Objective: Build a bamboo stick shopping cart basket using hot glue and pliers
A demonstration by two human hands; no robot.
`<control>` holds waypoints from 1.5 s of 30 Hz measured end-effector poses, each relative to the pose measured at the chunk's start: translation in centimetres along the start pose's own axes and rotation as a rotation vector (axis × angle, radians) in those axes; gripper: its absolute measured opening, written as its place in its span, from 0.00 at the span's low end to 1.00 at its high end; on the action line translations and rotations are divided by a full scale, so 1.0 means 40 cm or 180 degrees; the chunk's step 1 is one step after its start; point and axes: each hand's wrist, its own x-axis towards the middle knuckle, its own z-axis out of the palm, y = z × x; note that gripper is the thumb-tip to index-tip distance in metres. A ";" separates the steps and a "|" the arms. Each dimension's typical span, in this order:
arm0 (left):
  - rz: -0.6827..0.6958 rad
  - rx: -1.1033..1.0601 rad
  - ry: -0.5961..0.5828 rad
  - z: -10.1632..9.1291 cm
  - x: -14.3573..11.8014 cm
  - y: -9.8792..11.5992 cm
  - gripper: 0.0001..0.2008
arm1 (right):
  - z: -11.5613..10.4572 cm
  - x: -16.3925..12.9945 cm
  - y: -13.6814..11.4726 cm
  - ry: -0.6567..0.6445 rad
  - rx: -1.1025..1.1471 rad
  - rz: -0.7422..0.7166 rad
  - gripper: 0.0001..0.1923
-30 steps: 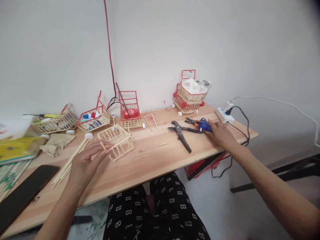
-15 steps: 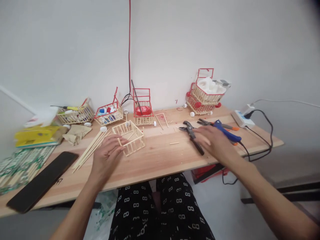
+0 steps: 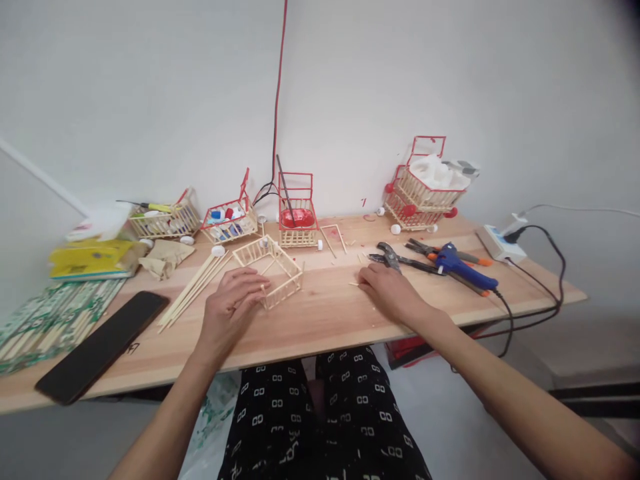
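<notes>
Two hands are down on the wooden table (image 3: pixel 320 320), so let's sweep across from the left. Far left lies a stack of green printed packets (image 3: pixel 45 320), with a yellow box (image 3: pixel 85 260) behind it and a black phone (image 3: pixel 100 343) lying flat near the front edge. Next comes a bundle of long bamboo sticks (image 3: pixel 193 290) lying diagonally, and behind them a crumpled tan cloth (image 3: pixel 165 257).

Now the left hand (image 3: pixel 230 310): it rests palm down, fingers gently curled and slightly spread, fingertips touching the near corner of the unpainted stick basket frame (image 3: pixel 273 270). That frame sits on the table centre-left, just in front of a small red-trimmed cart (image 3: pixel 297 217) by the wall, with two more stick carts (image 3: pixel 227 220) further left.

Moving right, the right hand (image 3: pixel 390 290) is flat on the wood, fingers close together and pointing left, fingertips at a short loose stick (image 3: pixel 354 284); whether it pinches the stick, I cannot tell. Just behind the hand lie black pliers (image 3: pixel 393 257), then a blue glue gun (image 3: pixel 460 263) on its side, untouched. A stacked red cart (image 3: pixel 425 187) stands at the wall, and a white power strip (image 3: pixel 500 243) sits far right.
</notes>
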 end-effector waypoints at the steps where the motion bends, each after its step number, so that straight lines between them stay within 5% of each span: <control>1: 0.0004 0.0024 0.0054 -0.003 -0.003 0.000 0.10 | 0.002 -0.001 0.002 0.0015 0.0077 0.0039 0.07; 5: 0.0045 0.0234 0.0615 -0.020 -0.022 0.007 0.10 | 0.010 -0.020 0.010 0.0226 0.0960 0.0287 0.07; 10: 0.0165 0.0301 0.1200 0.007 -0.059 0.080 0.08 | 0.021 -0.073 -0.031 0.0025 0.3414 0.0745 0.10; 13: -0.0091 -0.0296 0.0835 0.070 -0.071 0.154 0.08 | 0.030 -0.103 -0.091 -0.0176 0.4682 0.1001 0.16; 17: -0.1308 -0.1392 0.0047 0.169 -0.057 0.215 0.09 | 0.033 -0.123 -0.158 -0.0361 0.5552 0.0952 0.15; 20: -0.1771 -0.1974 -0.0103 0.213 -0.040 0.220 0.10 | 0.029 -0.124 -0.178 -0.0320 0.5305 0.0717 0.14; 28: -0.1861 -0.2066 -0.0063 0.222 -0.054 0.199 0.06 | 0.040 -0.126 -0.198 0.0221 0.3884 0.0408 0.07; 35: -0.1488 -0.1509 0.0070 0.202 -0.062 0.210 0.04 | 0.038 -0.110 -0.224 0.0559 0.3438 0.0299 0.04; 45: -0.1054 -0.0251 0.1446 0.091 -0.124 0.134 0.08 | 0.061 -0.004 -0.281 0.1053 0.3244 0.0774 0.06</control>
